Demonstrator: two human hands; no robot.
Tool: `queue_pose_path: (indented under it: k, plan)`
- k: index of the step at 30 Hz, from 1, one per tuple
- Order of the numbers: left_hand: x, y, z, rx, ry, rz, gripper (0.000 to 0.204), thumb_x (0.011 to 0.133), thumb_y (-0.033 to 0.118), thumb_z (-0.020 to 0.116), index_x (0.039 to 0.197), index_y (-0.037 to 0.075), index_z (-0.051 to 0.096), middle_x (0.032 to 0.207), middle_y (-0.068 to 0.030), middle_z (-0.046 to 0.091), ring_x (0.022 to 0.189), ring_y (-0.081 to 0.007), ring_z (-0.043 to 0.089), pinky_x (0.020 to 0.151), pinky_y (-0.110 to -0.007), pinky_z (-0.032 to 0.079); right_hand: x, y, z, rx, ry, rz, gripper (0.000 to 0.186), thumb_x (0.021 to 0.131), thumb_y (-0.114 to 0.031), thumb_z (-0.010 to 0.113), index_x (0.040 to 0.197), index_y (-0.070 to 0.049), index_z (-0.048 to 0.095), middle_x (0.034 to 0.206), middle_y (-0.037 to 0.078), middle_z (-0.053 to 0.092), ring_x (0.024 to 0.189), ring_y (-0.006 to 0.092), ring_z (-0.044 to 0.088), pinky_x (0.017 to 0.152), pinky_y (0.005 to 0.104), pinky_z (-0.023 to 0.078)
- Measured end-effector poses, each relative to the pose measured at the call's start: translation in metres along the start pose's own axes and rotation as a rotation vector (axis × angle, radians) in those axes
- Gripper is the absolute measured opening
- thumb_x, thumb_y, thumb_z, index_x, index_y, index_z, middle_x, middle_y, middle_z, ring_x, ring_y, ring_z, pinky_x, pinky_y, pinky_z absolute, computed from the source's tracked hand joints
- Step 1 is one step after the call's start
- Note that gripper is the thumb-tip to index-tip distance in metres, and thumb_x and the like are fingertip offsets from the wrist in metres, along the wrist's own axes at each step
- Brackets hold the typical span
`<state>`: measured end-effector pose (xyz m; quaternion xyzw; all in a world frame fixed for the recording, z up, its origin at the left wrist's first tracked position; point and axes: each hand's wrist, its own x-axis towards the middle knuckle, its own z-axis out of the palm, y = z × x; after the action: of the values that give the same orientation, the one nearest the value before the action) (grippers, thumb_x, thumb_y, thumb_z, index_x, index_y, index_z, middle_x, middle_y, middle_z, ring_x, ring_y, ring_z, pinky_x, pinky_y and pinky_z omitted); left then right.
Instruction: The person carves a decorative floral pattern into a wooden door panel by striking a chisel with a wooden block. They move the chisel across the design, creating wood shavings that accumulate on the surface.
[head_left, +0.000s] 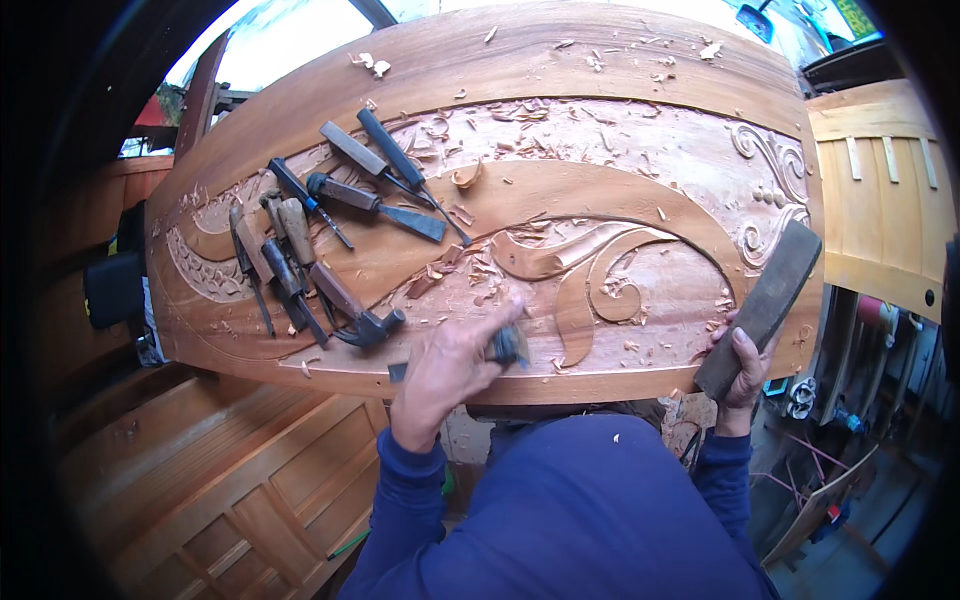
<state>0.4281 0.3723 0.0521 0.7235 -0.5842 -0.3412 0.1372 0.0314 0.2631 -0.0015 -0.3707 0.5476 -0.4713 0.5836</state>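
My left hand [450, 365] is low over the front edge of a carved wooden panel [650, 120], index finger extended, the others curled at a dark tool [505, 345], partly hidden by the hand. My right hand [745, 365] grips a long dark rectangular block [760, 305] at the panel's right. Chisels [405, 215] and gouges [300, 185] lie in a pile on the left of the panel, with a hammer [365, 328] among them. Raised scrollwork [610, 290] and loose shavings [470, 170] cover parts of the surface.
Panelled wooden doors [290, 480] lie below at the left. A pale boarded panel [870, 220] stands at the right, above assorted rods and clutter [840, 400]. A dark object [112, 290] sits beyond the workpiece's left end.
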Motion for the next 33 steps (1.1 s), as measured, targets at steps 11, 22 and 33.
queue_pose_path:
  k: [11, 22, 33]
  plan:
    - [0.004, -0.008, -0.008, -0.904, 0.861, 0.047, 0.058, 0.105, 0.040, 0.068, 0.148, 0.005, 0.051, 0.099, -0.0107, 0.067, 0.079, -0.0203, 0.067, 0.079, -0.035, 0.058, 0.000, -0.003, 0.006, 0.014, 0.007, 0.052, 0.054, 0.093, -0.011, 0.068, 0.142, -0.006, 0.044, 0.112, 0.017, 0.063, 0.083, 0.0220, 0.071, 0.071, 0.0355, 0.063]
    - [0.122, -0.010, -0.041, -1.358, 0.642, 0.326, 0.058, 0.106, 0.056, 0.061, 0.134, 0.005, 0.057, 0.079, -0.0028, 0.055, 0.060, -0.0078, 0.050, 0.048, -0.023, 0.045, -0.010, -0.020, 0.010, -0.125, -0.018, 0.044, 0.065, 0.091, -0.008, 0.072, 0.149, -0.006, 0.042, 0.114, 0.014, 0.063, 0.087, 0.0223, 0.070, 0.077, 0.0388, 0.063]
    - [0.197, -0.005, -0.040, -1.387, 0.264, 0.267, 0.052, 0.106, 0.053, 0.062, 0.120, 0.003, 0.063, 0.067, -0.0039, 0.053, 0.046, -0.0105, 0.049, 0.041, -0.023, 0.039, -0.026, -0.042, 0.066, -0.487, 0.056, -0.385, 0.089, 0.087, 0.006, 0.078, 0.162, -0.009, 0.034, 0.129, 0.015, 0.064, 0.108, 0.0230, 0.069, 0.095, 0.0378, 0.059]
